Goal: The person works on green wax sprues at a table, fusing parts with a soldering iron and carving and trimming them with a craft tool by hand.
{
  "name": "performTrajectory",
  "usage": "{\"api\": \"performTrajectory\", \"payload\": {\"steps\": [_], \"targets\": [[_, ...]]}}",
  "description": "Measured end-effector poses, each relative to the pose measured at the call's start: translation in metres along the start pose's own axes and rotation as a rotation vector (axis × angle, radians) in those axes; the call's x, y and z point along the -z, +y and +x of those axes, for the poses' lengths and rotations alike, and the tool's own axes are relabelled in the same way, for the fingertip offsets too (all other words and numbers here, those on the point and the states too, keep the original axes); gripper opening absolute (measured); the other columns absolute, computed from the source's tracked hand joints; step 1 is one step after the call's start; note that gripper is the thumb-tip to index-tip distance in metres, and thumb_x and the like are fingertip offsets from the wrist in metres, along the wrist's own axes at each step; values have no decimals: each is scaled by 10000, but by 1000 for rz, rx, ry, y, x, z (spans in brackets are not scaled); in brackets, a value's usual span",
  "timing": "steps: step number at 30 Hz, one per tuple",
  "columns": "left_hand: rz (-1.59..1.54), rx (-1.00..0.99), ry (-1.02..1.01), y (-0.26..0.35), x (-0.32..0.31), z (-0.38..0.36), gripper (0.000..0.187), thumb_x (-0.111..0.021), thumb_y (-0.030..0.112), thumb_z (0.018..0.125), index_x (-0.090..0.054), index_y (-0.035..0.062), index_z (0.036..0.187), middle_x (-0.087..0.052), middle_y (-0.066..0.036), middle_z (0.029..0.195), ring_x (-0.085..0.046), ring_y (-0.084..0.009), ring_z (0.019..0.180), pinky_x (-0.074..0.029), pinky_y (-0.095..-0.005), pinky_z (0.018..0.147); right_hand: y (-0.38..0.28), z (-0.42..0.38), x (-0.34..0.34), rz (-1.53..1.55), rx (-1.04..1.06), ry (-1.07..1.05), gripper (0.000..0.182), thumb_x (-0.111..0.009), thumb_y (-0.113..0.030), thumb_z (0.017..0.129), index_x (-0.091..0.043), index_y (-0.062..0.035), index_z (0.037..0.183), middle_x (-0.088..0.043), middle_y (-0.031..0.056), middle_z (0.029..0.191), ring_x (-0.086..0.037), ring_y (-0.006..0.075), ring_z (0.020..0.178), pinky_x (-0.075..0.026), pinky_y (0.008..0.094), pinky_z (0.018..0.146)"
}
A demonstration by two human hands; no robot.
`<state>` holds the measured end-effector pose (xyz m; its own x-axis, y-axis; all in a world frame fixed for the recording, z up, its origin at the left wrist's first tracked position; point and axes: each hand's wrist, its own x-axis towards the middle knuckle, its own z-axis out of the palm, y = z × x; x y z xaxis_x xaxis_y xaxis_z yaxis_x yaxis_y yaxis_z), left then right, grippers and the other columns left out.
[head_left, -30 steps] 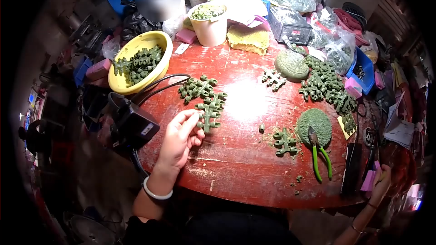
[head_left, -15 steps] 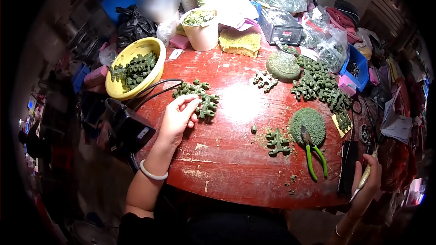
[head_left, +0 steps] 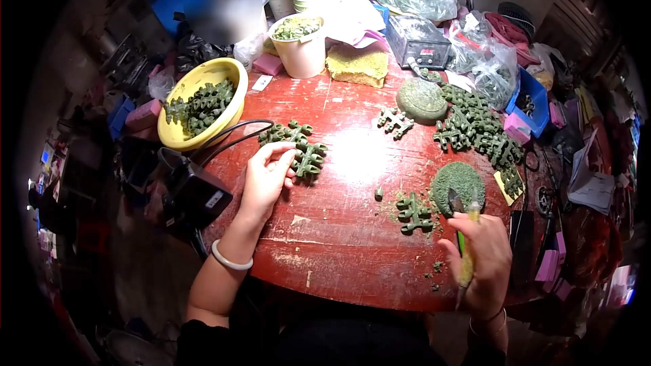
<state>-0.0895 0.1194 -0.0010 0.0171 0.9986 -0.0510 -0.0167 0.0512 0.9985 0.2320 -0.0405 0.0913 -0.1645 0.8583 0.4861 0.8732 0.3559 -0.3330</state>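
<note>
My left hand pinches a dark green branched piece with short tube-like stubs, at the left of the red table. Another such cluster lies right behind it. In my right hand, near the front right, is a slim pen-like tool with a yellowish handle. That hand is over a pair of pliers with green grips, hiding most of them. The pliers' jaws rest on a round green pad. Left of it lie a branched green piece and a small loose stub.
A yellow basin of green pieces stands at the left, near a black box with a cable. Behind are a white bucket, a yellow sponge and a display unit. A heap of green pieces lies right of a round stone-like block.
My right hand has come from the table's right edge leftward over the pliers, carrying the pen-like tool. My left hand stays nearly in place with the green piece.
</note>
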Motion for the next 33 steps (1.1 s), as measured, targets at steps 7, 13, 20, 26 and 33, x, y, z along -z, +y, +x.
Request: {"api": "performTrajectory", "payload": {"steps": [7, 13, 20, 26, 33], "targets": [[55, -2, 45, 4, -2, -5, 159, -640, 35, 976, -653, -7, 1129, -641, -22, 924, -589, -60, 723, -484, -179, 577, -9, 20, -14, 107, 66, 4, 329, -803, -61, 781, -656, -41, 1075, -644, 127, 920, -618, 318, 853, -514, 402, 741], [730, -884, -39, 53, -60, -18, 226, -668, -44, 890, -658, -18, 1114, -665, -137, 1017, -678, -198, 823, -557, -268, 664, 4, 19, -33, 213, 15, 69, 258, -784, 9, 776, -661, -33, 1000, -631, 119, 845, -603, 304, 780, -499, 385, 688], [950, -830, -253, -15, -157, 67, 681, -742, 268, 892, -421, -6, 1427, -421, -353, 1399, -436, -504, 1303, -365, -512, 1132, 23, 13, -42, 210, -42, 93, 197, -767, 14, 797, -663, -34, 958, -639, 118, 815, -604, 302, 759, -488, 379, 684], [867, -766, -282, 9, -150, 42, 369, -703, 202, 921, -598, 4, 1215, -665, -181, 1027, -652, -329, 940, -540, -404, 810, 23, 9, -40, 219, -16, 70, 214, -788, -19, 794, -678, -45, 976, -668, 104, 819, -625, 286, 744, -493, 367, 689], [-342, 398, -459, 30, -108, -35, 215, -559, 177, 1044, -600, 36, 1201, -693, -66, 1033, -664, -124, 773, -554, -274, 565, 17, 6, -38, 688, -272, 55, 267, -688, -244, 948, -677, -28, 1105, -657, 102, 821, -617, 210, 747, -485, 353, 667]]}}
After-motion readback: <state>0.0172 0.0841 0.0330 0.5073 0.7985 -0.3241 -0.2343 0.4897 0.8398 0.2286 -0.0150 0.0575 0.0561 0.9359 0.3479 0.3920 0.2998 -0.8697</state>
